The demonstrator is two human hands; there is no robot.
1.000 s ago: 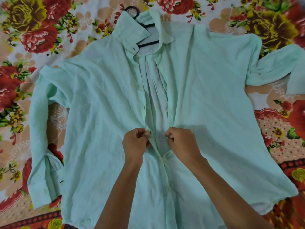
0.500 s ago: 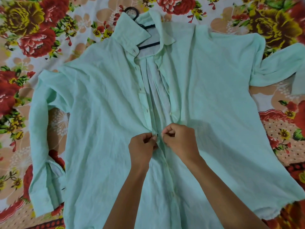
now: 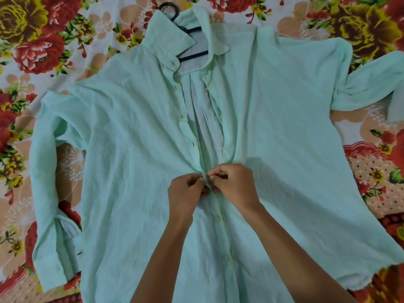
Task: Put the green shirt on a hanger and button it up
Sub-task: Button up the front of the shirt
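Right now I've got the green shirt (image 3: 131, 149) spread front-up on the floral bedsheet (image 3: 32, 40), collar at the far end, hem toward me, w/ the black hanger (image 3: 192, 55) already inside the neck, hook poking out past the collar. My left hand (image 3: 184, 193) and right hand (image 3: 235, 184) meet at the placket about mid-chest; left fingers (image 3: 197, 178) are pinched shut on the buttonhole edge, right fingers (image 3: 215, 174) clamped on the button-side edge, knuckles nearly touching. Can't see the button itself, it's hidden btwn the fingertips, so can't tell if it's through yet. Below the hands the front looks closed, w/ two buttons showing down toward the hem; above them the two edges gape apart, open all the way to the collar. Key relation, as I judge it: the placket's long axis runs straight away from me, so the remaining buttons lie directly beyond the hands, up toward the hanger. Both hands sit about equally near, the left on the holes side, the right on the buttons side.
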